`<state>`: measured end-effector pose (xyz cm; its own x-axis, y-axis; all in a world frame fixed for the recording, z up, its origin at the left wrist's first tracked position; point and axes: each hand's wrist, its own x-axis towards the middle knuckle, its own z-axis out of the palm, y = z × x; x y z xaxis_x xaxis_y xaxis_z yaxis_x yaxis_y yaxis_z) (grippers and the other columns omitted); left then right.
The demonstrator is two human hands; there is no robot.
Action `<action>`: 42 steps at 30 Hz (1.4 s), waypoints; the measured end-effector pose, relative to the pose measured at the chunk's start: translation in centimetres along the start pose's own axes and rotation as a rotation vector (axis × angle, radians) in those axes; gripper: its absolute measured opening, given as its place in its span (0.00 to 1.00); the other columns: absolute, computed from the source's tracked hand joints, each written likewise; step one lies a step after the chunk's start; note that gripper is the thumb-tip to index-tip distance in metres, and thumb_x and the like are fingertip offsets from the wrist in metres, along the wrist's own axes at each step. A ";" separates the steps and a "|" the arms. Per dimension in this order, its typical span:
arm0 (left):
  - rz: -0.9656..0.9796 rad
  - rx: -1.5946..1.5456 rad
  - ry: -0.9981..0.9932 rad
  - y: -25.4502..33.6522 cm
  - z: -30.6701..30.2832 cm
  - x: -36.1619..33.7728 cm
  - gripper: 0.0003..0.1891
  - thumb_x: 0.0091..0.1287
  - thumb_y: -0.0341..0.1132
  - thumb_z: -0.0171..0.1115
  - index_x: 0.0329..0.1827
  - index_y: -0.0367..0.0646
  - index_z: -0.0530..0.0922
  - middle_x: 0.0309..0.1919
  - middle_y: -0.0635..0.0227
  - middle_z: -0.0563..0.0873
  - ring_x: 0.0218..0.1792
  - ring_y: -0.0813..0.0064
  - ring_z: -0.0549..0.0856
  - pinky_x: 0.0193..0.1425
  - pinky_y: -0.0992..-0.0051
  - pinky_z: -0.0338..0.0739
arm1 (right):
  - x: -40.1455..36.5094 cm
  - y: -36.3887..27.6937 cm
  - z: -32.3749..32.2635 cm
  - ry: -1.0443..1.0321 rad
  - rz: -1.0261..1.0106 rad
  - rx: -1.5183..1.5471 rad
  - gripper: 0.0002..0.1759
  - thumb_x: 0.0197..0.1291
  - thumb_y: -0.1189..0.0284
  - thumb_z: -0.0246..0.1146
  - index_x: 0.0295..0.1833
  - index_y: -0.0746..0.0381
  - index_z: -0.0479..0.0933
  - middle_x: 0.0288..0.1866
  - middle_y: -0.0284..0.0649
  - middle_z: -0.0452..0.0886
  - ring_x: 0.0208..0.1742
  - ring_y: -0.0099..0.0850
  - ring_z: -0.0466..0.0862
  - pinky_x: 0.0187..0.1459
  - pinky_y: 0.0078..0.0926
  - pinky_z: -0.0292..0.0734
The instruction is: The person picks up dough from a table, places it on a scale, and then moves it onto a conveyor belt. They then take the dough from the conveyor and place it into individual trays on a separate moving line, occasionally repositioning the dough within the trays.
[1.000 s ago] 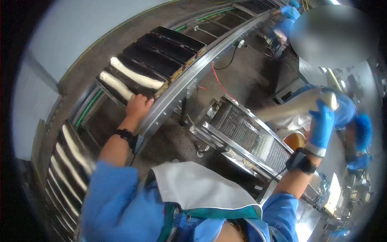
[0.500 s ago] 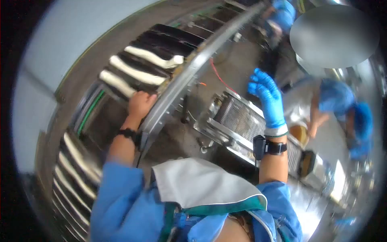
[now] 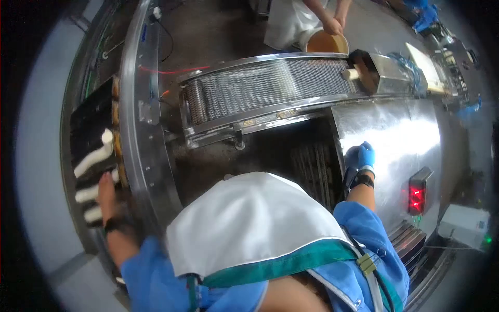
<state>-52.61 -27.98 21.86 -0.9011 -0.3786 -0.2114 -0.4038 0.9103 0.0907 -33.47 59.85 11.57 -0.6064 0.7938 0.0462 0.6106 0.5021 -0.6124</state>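
My bare left hand reaches over the long white dough strips at the left, overlapping the end of the middle dough strip. Its fingers are smeared by motion. Above it a bent dough strip lies in a dark tray, and a shorter dough strip lies below. My right hand, in a blue glove, is curled closed with no object showing in it, close over a shiny steel surface.
A steel rail runs beside the trays. Ahead is a mesh conveyor, with a pale roll by its housing. A person's hands are at a round container behind it. A red-lit display box stands at the right.
The view has swung to the right. My right hand has come down from the air over the conveyor to the steel surface, its fingers now curled. My left hand remains by the dough strips.
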 end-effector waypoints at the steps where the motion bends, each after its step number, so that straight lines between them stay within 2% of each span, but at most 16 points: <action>1: 0.019 -0.046 -0.091 -2.6 1.2 2.3 0.31 0.70 0.54 0.35 0.64 0.39 0.69 0.66 0.55 0.68 0.66 0.58 0.67 0.66 0.62 0.59 | -0.3 -0.1 -0.2 0.022 -0.020 -0.063 0.11 0.53 0.71 0.53 0.33 0.64 0.80 0.31 0.48 0.82 0.36 0.42 0.81 0.41 0.36 0.74; 2: -0.050 -0.128 -0.117 -0.9 -0.4 1.4 0.27 0.70 0.49 0.39 0.56 0.34 0.73 0.55 0.44 0.76 0.58 0.50 0.73 0.61 0.61 0.65 | -0.1 -0.8 -0.6 0.029 -0.030 -0.134 0.11 0.52 0.71 0.54 0.33 0.64 0.80 0.32 0.48 0.82 0.37 0.44 0.81 0.42 0.37 0.74; 4: 0.502 0.380 -0.058 -3.8 0.5 1.2 0.21 0.66 0.44 0.47 0.46 0.33 0.77 0.46 0.44 0.80 0.49 0.48 0.78 0.55 0.59 0.70 | 0.2 -1.9 -0.1 0.108 -0.036 -0.211 0.12 0.51 0.69 0.54 0.32 0.65 0.80 0.33 0.54 0.81 0.38 0.51 0.79 0.42 0.39 0.74; 6: 0.083 0.147 -0.280 -2.7 0.2 1.5 0.25 0.69 0.44 0.36 0.54 0.31 0.73 0.53 0.42 0.77 0.56 0.48 0.74 0.60 0.61 0.64 | 1.1 -1.8 1.1 0.209 -0.007 -0.338 0.13 0.50 0.68 0.56 0.32 0.66 0.80 0.32 0.55 0.81 0.36 0.53 0.80 0.42 0.40 0.75; 10: 0.177 0.393 -0.148 -7.0 -0.1 0.4 0.21 0.67 0.41 0.41 0.48 0.33 0.76 0.47 0.44 0.79 0.52 0.46 0.75 0.55 0.60 0.69 | 4.6 -4.7 1.6 -0.080 0.230 0.305 0.17 0.51 0.67 0.59 0.40 0.69 0.80 0.37 0.48 0.84 0.40 0.39 0.82 0.45 0.32 0.75; 13: 0.179 0.456 -0.076 -2.5 -2.6 -5.7 0.16 0.65 0.39 0.48 0.43 0.36 0.78 0.46 0.48 0.79 0.48 0.46 0.77 0.51 0.58 0.71 | 7.4 -8.5 5.6 -0.161 0.050 0.442 0.18 0.53 0.66 0.59 0.44 0.69 0.79 0.40 0.48 0.84 0.43 0.36 0.82 0.48 0.30 0.74; 17: 0.340 0.009 0.420 2.6 -2.5 -10.1 0.20 0.67 0.45 0.51 0.50 0.36 0.76 0.46 0.56 0.80 0.45 0.57 0.78 0.51 0.64 0.71 | 7.5 -21.1 8.6 -0.251 -0.355 0.159 0.20 0.53 0.67 0.59 0.50 0.63 0.78 0.48 0.54 0.79 0.51 0.47 0.79 0.55 0.36 0.72; 20: -0.060 -1.269 0.211 5.7 -1.2 -10.2 0.21 0.69 0.48 0.49 0.54 0.39 0.74 0.45 0.67 0.80 0.44 0.72 0.78 0.49 0.73 0.71 | 10.7 -25.6 11.9 -0.197 -0.836 0.021 0.20 0.54 0.69 0.56 0.54 0.62 0.75 0.53 0.54 0.76 0.54 0.49 0.76 0.59 0.40 0.69; 22: -0.238 -1.442 0.251 13.5 -4.4 -14.9 0.20 0.70 0.49 0.48 0.55 0.44 0.74 0.44 0.70 0.79 0.43 0.77 0.77 0.48 0.77 0.70 | 13.9 -26.6 13.0 -0.118 -0.952 -0.079 0.20 0.55 0.72 0.55 0.54 0.62 0.75 0.54 0.54 0.76 0.55 0.50 0.75 0.59 0.39 0.70; 24: -0.195 -1.547 0.215 5.5 0.5 -9.5 0.18 0.69 0.46 0.52 0.51 0.42 0.74 0.41 0.67 0.81 0.45 0.70 0.80 0.50 0.71 0.74 | 18.4 -24.4 15.3 -0.572 -0.753 -0.698 0.18 0.57 0.70 0.54 0.54 0.59 0.76 0.53 0.52 0.78 0.52 0.47 0.79 0.53 0.40 0.74; 25: -0.232 -1.731 0.225 5.8 0.4 -9.3 0.16 0.69 0.43 0.51 0.52 0.42 0.74 0.42 0.66 0.81 0.45 0.69 0.79 0.49 0.69 0.74 | 16.6 -25.7 12.2 -0.706 -0.883 -0.661 0.16 0.58 0.68 0.55 0.52 0.54 0.78 0.51 0.50 0.79 0.50 0.45 0.81 0.51 0.39 0.76; 27: -0.283 -1.545 0.304 1.7 2.8 -8.4 0.16 0.69 0.42 0.50 0.53 0.43 0.72 0.44 0.64 0.80 0.45 0.68 0.78 0.50 0.62 0.71 | 15.0 -24.3 11.8 -0.359 -0.927 -0.794 0.16 0.57 0.68 0.57 0.52 0.52 0.78 0.46 0.49 0.81 0.49 0.45 0.80 0.50 0.37 0.77; 30: -0.407 -1.514 0.234 0.2 2.5 -10.3 0.15 0.68 0.40 0.50 0.51 0.41 0.73 0.42 0.64 0.80 0.42 0.68 0.78 0.47 0.65 0.71 | 13.3 -23.3 12.2 -0.250 -0.964 -0.764 0.14 0.49 0.67 0.66 0.40 0.63 0.80 0.39 0.51 0.82 0.45 0.47 0.82 0.46 0.40 0.77; 34: -0.334 -1.465 0.243 0.6 1.1 -11.3 0.12 0.62 0.32 0.53 0.48 0.40 0.75 0.37 0.65 0.81 0.35 0.71 0.79 0.36 0.75 0.71 | 15.2 -21.9 13.6 -0.298 -0.492 0.097 0.22 0.47 0.63 0.68 0.42 0.70 0.78 0.32 0.48 0.83 0.36 0.37 0.84 0.38 0.36 0.76; 37: -0.359 -1.288 0.231 1.5 -0.7 -11.2 0.10 0.58 0.28 0.54 0.41 0.39 0.78 0.34 0.61 0.82 0.38 0.66 0.81 0.48 0.69 0.75 | 13.7 -29.5 10.1 -0.349 -0.682 0.447 0.22 0.50 0.71 0.65 0.50 0.71 0.74 0.41 0.39 0.80 0.41 0.28 0.78 0.44 0.26 0.74; 42: 0.151 0.071 0.181 -3.7 2.9 -6.2 0.09 0.54 0.29 0.52 0.33 0.35 0.80 0.37 0.50 0.82 0.44 0.52 0.79 0.65 0.63 0.63 | 0.5 -46.6 -4.6 -0.555 -0.665 0.908 0.12 0.54 0.77 0.60 0.45 0.66 0.77 0.38 0.35 0.79 0.36 0.26 0.78 0.36 0.20 0.72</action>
<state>-45.04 -28.53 19.99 -0.9666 -0.2553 -0.0220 -0.2560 0.9659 0.0381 -59.92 38.45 43.72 -0.9289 0.1158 0.3518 -0.3326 0.1574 -0.9298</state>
